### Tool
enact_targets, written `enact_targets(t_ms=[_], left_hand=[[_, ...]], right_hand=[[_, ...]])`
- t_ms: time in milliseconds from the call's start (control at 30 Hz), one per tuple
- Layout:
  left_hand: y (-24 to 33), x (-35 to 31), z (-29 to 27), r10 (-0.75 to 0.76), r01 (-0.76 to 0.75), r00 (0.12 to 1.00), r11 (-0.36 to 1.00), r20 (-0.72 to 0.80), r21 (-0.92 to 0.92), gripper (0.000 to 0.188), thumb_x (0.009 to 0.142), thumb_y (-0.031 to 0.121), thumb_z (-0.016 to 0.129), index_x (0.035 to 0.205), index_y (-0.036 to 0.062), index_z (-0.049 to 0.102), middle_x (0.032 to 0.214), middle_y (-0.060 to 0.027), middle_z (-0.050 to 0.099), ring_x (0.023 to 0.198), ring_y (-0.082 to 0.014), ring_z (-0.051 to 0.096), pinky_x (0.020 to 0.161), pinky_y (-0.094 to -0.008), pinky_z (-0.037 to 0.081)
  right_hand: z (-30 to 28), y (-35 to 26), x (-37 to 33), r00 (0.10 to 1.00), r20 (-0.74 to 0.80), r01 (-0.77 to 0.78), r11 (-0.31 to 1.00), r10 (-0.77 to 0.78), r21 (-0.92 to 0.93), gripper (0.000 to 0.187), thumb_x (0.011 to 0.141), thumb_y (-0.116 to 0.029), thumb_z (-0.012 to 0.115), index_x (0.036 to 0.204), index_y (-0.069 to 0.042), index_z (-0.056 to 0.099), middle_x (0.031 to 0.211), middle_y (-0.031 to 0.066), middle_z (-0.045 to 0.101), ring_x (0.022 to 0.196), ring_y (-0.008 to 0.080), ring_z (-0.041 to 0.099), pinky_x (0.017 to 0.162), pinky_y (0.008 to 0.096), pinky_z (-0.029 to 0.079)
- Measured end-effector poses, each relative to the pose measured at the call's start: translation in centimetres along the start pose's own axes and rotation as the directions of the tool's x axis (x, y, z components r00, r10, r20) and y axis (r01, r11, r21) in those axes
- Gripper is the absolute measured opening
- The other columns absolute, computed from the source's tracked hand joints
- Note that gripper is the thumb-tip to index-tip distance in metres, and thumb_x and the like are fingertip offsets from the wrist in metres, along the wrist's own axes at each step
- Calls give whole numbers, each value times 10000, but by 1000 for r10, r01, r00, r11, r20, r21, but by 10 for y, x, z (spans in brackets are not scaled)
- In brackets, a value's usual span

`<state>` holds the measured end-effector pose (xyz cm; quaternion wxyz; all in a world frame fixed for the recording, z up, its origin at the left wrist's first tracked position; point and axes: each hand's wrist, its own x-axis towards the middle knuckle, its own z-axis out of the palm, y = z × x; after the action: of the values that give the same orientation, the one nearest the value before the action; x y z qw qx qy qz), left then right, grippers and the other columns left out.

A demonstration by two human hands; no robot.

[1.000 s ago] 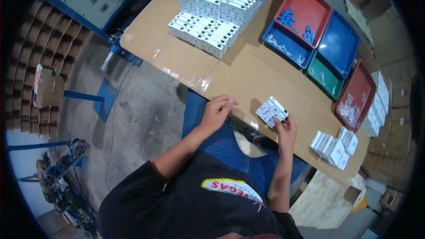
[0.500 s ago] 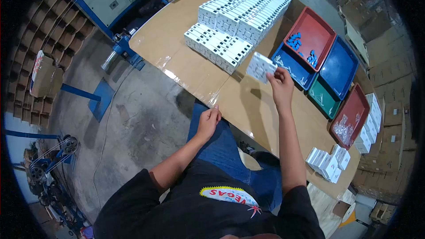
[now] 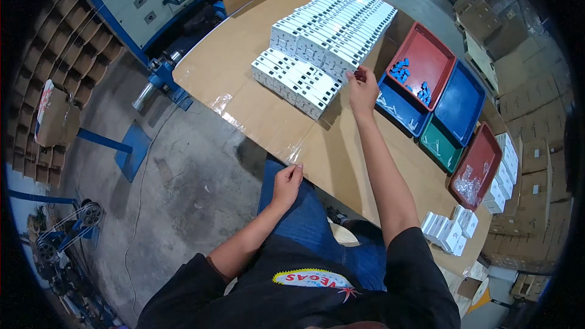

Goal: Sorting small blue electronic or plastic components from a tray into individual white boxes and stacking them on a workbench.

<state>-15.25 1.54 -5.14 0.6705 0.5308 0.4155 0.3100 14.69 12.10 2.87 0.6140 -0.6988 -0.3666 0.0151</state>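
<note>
- Directions are taken as on a clock face centred on the right hand, twelve being the top of the view.
- Right hand: found reaching over the table, fingertips set against the near right corner of the stacked block. Whether a piece is gripped cannot be told.
- White piece: located at that corner, just at ten o'clock, a patterned face turned outward; it cannot be separated clearly from its neighbours.
- Left hand: noted at seven o'clock, by the table edge, fingers loosely curled; nothing is seen in it. The two hands are held well apart.
- Stacked block: extended from the fingertips toward eleven o'clock, close-packed in rows, with dark squares along the pieces. A lower tier is adjoined at nine o'clock.
- Large red tray: sited at two o'clock, small blue parts being held in it.
- Blue tray with slender white parts: sited near, at four o'clock. A second blue tray is placed at three.
- Green tray and small red tray: set successively farther out at four o'clock; clear items are contained in the latter.
- White boxes: grouped at five o'clock.
</note>
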Motion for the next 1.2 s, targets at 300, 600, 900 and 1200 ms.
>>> enact_targets(t_ms=[300,600,900,1200], left_hand=[[-2,2,4,-7,7,1000,999,-5,-34,479,1080,281,563,668,40,523,611,43,467,588,-55,404,538,-275,327],[-3,1,0,31,-30,999,999,11,-30,424,1086,247,548,708,56,541,641,29,495,558,-58,423,507,-251,327],[9,-3,4,31,-31,999,999,28,8,426,1079,252,559,699,60,533,629,45,470,563,-55,403,511,-254,313],[21,-8,10,202,-337,924,833,325,439,334,997,136,668,730,-3,523,641,-30,458,562,-115,427,524,-314,344]], right_hand=[[14,-12,-8,996,-80,-47,998,43,-51,290,886,-129,784,1103,11,651,972,125,721,848,220,712,782,340,561],[22,-14,-13,992,-120,-43,997,35,-62,263,886,-164,799,949,-6,600,814,81,641,709,200,627,706,354,532],[-23,1,-38,995,-96,-28,999,26,-20,180,921,-158,752,971,-6,671,826,93,681,752,195,665,706,331,527],[-162,-2,-160,916,255,-328,944,311,28,219,989,-176,637,1103,-6,716,946,152,745,855,246,721,780,360,547]])
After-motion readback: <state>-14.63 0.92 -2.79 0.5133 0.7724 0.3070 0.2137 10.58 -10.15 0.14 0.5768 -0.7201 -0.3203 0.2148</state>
